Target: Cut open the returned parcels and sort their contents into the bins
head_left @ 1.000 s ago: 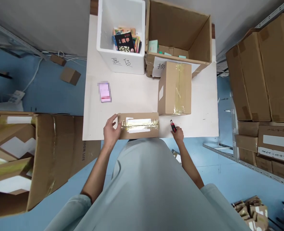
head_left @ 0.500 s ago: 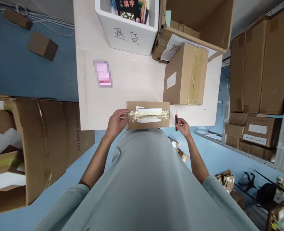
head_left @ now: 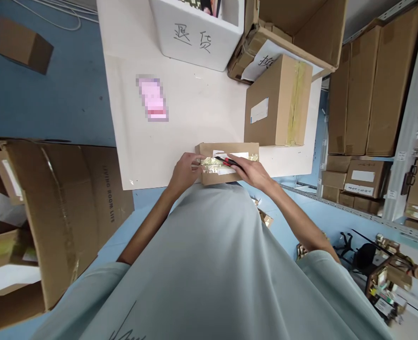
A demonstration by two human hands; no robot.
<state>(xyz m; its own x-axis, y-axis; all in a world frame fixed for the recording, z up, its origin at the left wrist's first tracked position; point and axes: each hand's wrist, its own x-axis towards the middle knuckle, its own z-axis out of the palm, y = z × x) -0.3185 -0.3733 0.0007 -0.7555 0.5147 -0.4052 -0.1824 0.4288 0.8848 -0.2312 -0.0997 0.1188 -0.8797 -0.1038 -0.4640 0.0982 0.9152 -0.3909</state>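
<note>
A small cardboard box [head_left: 209,178] lies at the table's near edge, right in front of my body. Shiny clear tape [head_left: 211,168] runs along its top, over a white label [head_left: 244,155]. My left hand [head_left: 186,173] grips the box's left end, fingers curled at the tape's end. In my right hand [head_left: 254,174] is a red and black utility knife [head_left: 227,161], held over the box top with its tip toward the left, at the tape. Whether the blade touches the tape I cannot tell.
A larger taped carton [head_left: 265,111] stands at the right of the white table [head_left: 201,111]. Behind it are a white foam bin [head_left: 198,45] and an open carton [head_left: 313,40]. A blurred pink item [head_left: 153,99] lies left. A big open box [head_left: 81,198] stands on the floor.
My right hand has brought the utility knife from beside the box leftward onto its top. The view has shifted slightly. My left hand stays at the box's left end.
</note>
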